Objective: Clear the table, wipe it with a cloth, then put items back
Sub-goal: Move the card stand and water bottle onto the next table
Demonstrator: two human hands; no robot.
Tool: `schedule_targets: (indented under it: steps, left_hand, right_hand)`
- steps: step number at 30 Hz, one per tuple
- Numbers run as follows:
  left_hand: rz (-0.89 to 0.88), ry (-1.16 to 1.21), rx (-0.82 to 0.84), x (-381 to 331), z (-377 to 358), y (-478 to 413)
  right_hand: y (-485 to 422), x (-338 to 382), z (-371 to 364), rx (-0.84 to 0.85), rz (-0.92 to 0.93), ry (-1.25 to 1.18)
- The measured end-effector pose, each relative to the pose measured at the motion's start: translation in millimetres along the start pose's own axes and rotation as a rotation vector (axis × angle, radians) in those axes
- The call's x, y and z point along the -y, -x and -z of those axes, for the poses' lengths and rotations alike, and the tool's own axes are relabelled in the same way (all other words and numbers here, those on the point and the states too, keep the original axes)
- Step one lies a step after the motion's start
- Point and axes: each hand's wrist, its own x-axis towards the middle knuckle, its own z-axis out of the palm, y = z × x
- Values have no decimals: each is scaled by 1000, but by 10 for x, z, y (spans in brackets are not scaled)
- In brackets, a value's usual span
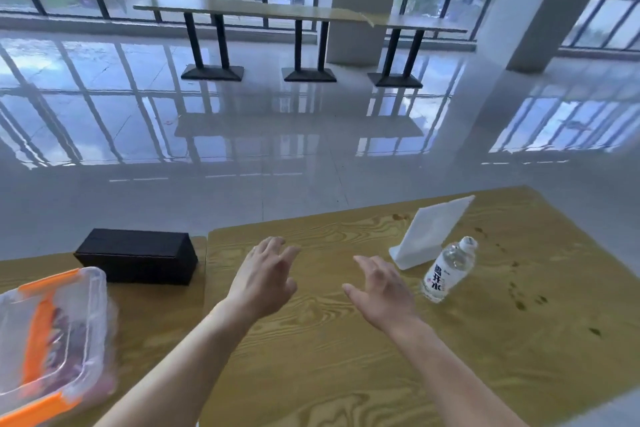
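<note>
A wooden table with dark stains along its right side lies in front of me. On it stands a clear water bottle with a white label, and just behind it a white tilted sign stand. My left hand and my right hand hover over the middle of the table, fingers spread, holding nothing. The right hand is a short way left of the bottle and does not touch it.
A black box sits on the adjoining table at the left. A clear plastic container with orange clips stands at the near left. Beyond the table are a glossy tiled floor, a long bench table and windows.
</note>
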Motion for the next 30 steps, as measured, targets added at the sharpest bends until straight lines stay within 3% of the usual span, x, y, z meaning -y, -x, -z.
schedule_targets:
  steps: [9,20,30]
  left_hand:
    - [-99,52,-6,-1073,-208,-440]
    - [-145,172,-24,-2050,-390,-1201]
    - [-28,222,65,-2363,-670,-1974]
  right_hand:
    - [200,-950,492,-117,-54,-21]
    - [67,-1765,1099,-386,-86,-96]
    - [-347,-2024,1093,-152,-146,-133]
